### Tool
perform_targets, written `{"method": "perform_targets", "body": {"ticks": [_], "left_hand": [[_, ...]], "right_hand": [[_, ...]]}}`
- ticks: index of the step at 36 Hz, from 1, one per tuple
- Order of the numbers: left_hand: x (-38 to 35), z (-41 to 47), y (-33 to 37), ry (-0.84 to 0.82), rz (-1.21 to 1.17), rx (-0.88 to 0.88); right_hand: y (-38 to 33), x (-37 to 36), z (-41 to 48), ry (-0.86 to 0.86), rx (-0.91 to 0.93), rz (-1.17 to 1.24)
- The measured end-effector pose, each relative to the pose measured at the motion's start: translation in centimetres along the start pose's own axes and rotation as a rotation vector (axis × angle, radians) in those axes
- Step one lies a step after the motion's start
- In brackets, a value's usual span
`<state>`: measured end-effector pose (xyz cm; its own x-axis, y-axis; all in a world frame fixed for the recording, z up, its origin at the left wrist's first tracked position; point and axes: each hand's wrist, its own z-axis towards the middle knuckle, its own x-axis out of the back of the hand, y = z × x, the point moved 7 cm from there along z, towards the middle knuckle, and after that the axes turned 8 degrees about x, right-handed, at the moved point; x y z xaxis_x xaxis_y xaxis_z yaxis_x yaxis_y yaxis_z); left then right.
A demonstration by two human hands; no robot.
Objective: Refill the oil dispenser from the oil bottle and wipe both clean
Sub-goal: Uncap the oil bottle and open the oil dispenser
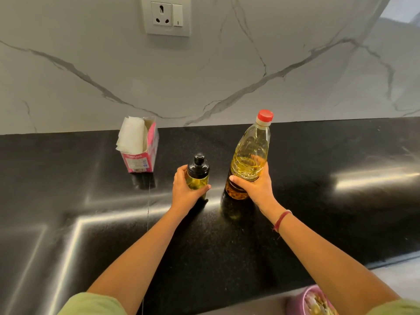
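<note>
Head view, left hand [185, 192] gripping oil dispenser [197, 176], right hand [255, 187] gripping part-full oil bottle [251, 153]

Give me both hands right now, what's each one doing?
Left hand: closed around the oil dispenser, black cap on.
Right hand: closed around the oil bottle, red cap on.

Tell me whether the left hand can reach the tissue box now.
Probably yes: the tissue box stands just beyond the left hand with nothing between, but that hand grips the oil dispenser.
</note>
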<state>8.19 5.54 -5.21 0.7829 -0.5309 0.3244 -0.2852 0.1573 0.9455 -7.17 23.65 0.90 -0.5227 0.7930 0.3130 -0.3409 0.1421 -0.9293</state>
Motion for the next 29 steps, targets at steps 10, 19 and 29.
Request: {"method": "perform_targets", "body": {"ticks": [10,19,29], "left_hand": [[0.8,-6.1,6.5,0.220,0.152,-0.366],[-4.3,-9.0,16.4,-0.051,-0.053,-0.526],[-7.4,-5.2,22.0,-0.192,-0.082,-0.458]], "right_hand": [[-0.3,0.6,-0.5,-0.043,0.042,-0.020],[-0.4,1.9,-1.0,-0.020,0.046,-0.029],[-1.0,2.5,-0.7,-0.465,-0.175,-0.090]]}}
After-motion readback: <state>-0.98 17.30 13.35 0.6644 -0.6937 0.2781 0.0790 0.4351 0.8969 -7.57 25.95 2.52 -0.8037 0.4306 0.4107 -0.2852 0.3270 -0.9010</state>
